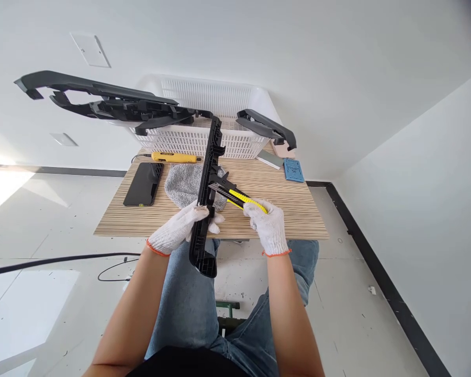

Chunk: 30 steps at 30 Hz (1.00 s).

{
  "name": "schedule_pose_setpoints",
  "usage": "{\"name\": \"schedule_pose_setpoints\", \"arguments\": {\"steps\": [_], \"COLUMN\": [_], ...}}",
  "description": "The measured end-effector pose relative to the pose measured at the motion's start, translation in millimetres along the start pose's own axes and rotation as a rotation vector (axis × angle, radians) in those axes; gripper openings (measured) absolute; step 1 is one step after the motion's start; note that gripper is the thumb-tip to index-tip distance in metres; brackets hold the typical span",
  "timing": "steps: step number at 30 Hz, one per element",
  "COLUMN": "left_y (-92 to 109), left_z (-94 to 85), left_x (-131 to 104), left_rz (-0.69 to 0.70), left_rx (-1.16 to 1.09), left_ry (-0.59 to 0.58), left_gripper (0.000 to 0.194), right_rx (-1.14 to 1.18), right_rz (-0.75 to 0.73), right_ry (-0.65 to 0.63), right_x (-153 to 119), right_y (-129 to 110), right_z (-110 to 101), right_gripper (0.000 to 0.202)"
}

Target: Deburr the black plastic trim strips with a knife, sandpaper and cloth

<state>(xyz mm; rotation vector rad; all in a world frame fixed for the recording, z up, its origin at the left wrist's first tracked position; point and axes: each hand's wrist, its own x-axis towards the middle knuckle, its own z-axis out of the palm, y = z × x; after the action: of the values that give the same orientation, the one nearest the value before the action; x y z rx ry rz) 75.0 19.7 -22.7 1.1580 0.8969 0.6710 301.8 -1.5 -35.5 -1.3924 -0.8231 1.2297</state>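
Observation:
My left hand (180, 229), in a white knit glove with an orange cuff, grips a long black plastic trim piece (201, 230) near its lower half. The piece stands lengthwise in front of me, ribbed side showing, its lower end past the table's front edge. Closed around the yellow and black handle of a utility knife (241, 198) is my right hand (269, 224), gloved the same way. The knife slants up to the left, its blade end at the trim piece's right edge; whether it touches cannot be made out. A grey cloth (182, 183) lies behind the piece.
A white plastic basket (172, 139) at the back holds several black trim pieces (113, 104) that jut over its sides. On the wooden table (290, 209) are a black phone (144, 183), a yellow pen-shaped tool (175, 157), a blue packet (293, 170) and a grey flat block (270, 159).

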Motion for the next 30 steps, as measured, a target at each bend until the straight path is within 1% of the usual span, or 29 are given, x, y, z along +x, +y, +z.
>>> {"name": "schedule_pose_setpoints", "arguments": {"steps": [2,5,6,9,11,15,18,23,30], "left_y": [-0.2,0.6,1.0,2.6,3.4,3.4,2.5,2.1,4.2], "left_z": [0.3,1.4,1.8,3.3,3.9,3.9,3.9,5.6,7.1], "left_x": [0.4,0.3,0.0,-1.4,-2.4,-2.9,-2.0,-0.6,-0.1], "left_rz": [-0.008,-0.005,-0.001,0.010,0.011,0.014,0.039,0.069,0.075], "left_rx": [-0.004,0.001,0.007,0.032,0.044,0.044,0.004,-0.042,-0.086], "left_ry": [0.003,0.006,0.008,0.022,0.037,0.043,0.029,0.034,0.025], "left_gripper": [0.047,0.049,0.050,0.050,0.047,0.045,0.042,0.037,0.037], "right_rx": [-0.004,-0.047,-0.043,0.021,0.051,0.020,-0.025,-0.034,-0.044], "right_rz": [-0.012,0.021,0.022,-0.013,-0.025,-0.011,-0.006,-0.022,-0.027], "right_ry": [0.017,-0.060,-0.052,0.038,0.062,0.015,-0.005,-0.002,0.008], "right_x": [0.0,0.5,0.6,0.4,-0.1,0.1,1.3,1.4,-2.0], "right_y": [0.7,1.9,2.2,2.9,3.3,4.7,6.3,7.5,3.9], "right_z": [-1.4,-3.3,-3.4,-2.4,-2.3,-5.1,-7.3,-7.5,-5.1], "right_gripper": [0.043,0.044,0.043,0.040,0.039,0.041,0.042,0.044,0.044]}}
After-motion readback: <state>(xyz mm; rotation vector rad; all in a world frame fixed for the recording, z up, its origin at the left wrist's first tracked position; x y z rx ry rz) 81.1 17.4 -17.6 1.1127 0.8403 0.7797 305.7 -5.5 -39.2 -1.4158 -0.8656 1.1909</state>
